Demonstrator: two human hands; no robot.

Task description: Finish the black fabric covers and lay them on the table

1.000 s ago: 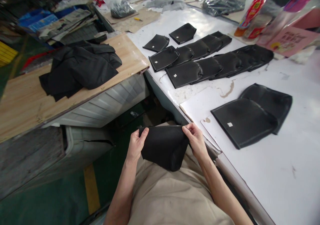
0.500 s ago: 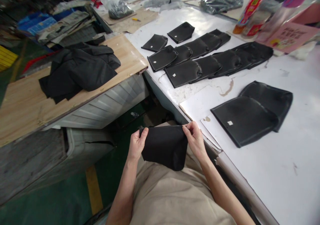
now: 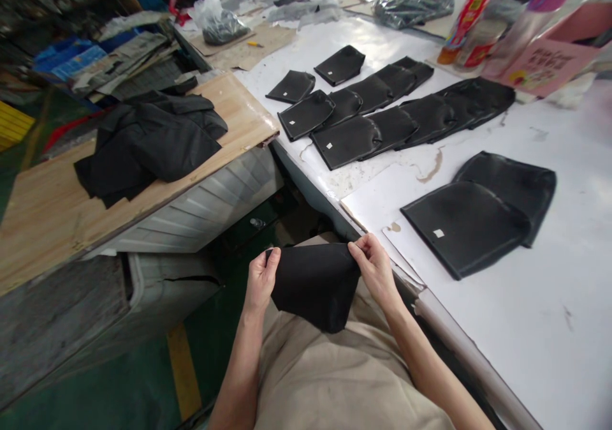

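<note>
We hold a black piece (image 3: 313,286)
Left hand (image 3: 259,281) pinches its ten-o'clock corner, right hand (image 3: 374,266) its two-o'clock; white table (image 3: 521,315) at three o'clock.

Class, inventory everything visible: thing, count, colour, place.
Held piece: one, black, centre
Table: one, white, right
Flat pieces: ten or more, black, on table
Board: one, light brown, left
Cloth heap: one, black, on board
Bottle: one, red, table's far right
Jar: one, clear, beside bottle
Box: one, pink, right of jar
Bags: two or more, clear, back
Blurred clutter: uncountable, mixed, far left
Left hand: one, bare, piece's left corner
Right hand: one, bare, piece's right corner
</note>
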